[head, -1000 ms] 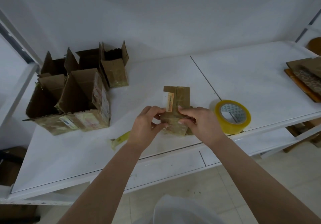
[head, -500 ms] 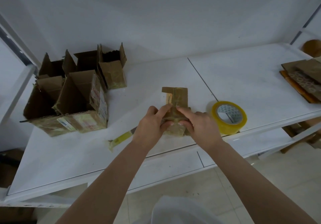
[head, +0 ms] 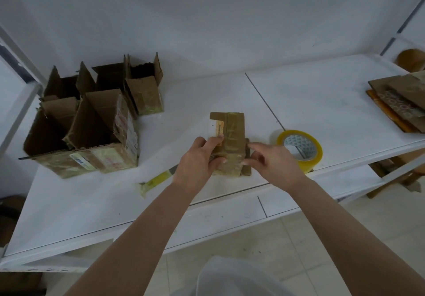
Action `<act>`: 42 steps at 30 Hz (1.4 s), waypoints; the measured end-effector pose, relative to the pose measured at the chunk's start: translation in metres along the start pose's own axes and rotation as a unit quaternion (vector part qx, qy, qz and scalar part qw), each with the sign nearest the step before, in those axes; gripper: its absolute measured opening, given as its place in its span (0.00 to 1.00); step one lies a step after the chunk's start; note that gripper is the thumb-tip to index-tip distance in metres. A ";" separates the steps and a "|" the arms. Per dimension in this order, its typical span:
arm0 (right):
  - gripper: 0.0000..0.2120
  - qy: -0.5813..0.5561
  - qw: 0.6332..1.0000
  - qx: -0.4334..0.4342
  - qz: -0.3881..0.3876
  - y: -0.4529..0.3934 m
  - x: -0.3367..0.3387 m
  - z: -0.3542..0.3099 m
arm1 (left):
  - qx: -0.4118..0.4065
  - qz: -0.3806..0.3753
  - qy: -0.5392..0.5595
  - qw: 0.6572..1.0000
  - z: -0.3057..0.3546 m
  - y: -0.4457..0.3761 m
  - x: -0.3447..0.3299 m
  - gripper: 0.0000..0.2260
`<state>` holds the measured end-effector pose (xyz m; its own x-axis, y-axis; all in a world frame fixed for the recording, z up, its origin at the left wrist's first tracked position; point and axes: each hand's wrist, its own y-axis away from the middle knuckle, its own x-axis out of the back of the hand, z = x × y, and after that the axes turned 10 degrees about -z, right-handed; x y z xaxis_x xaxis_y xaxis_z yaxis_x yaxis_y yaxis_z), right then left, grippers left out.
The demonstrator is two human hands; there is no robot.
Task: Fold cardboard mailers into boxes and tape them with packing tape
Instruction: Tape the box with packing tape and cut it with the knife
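Note:
A small brown cardboard box [head: 232,134], shiny with tape and bearing a white and orange label, stands on the white table [head: 322,102] near its front edge. My left hand [head: 200,160] grips the box's left side, thumb at the front. My right hand [head: 269,160] is at the box's right side, fingertips touching its edge and a side flap. A yellow roll of packing tape [head: 301,149] lies flat just right of my right hand.
Several open, taped cardboard boxes [head: 92,121] stand at the table's left. A strip of yellowish tape [head: 154,180] lies near the front edge, left of my left hand. Flat cardboard mailers [head: 400,105] are stacked at the far right. A lower shelf runs below.
My right hand has slid off the top of the box to its right edge. My left hand has shifted a little and keeps hold of the left side.

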<state>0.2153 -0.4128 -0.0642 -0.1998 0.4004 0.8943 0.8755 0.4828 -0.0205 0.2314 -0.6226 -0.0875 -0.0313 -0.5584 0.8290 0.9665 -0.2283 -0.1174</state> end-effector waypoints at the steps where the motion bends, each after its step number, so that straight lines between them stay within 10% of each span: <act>1: 0.14 0.013 1.000 -0.001 0.009 -0.004 -0.002 -0.003 | -0.001 -0.002 -0.002 1.000 0.000 -0.001 0.001 0.22; 16: 0.16 -0.045 0.997 -0.061 0.008 -0.010 -0.009 -0.005 | -0.003 -0.062 0.016 0.998 0.001 -0.007 0.014 0.22; 22: 0.10 -0.042 0.979 -0.063 0.191 -0.014 0.022 0.000 | -0.078 -0.174 0.016 0.982 -0.004 -0.008 0.043 0.22; 29: 0.26 0.126 0.989 -0.019 -0.078 -0.038 0.027 -0.003 | -0.071 -0.206 0.020 0.976 0.011 -0.006 0.056 0.24; 34: 0.24 0.115 0.989 -0.038 -0.091 -0.041 0.025 -0.005 | 0.028 -0.223 -0.096 0.970 0.036 0.002 0.027 0.42; 38: 0.23 0.126 0.988 -0.066 -0.052 -0.037 0.033 -0.001 | 0.032 -0.126 -0.146 0.981 0.028 -0.009 0.038 0.37; 42: 0.20 -0.104 0.990 -0.045 -0.088 -0.024 0.032 0.000 | 0.065 0.044 -0.041 0.996 0.015 -0.013 0.041 0.22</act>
<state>0.1882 -0.4111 -0.0355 -0.4306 0.4730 0.7687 0.8532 0.4909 0.1759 0.2211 -0.6308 -0.0438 0.0714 -0.5041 0.8607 0.9895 -0.0730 -0.1248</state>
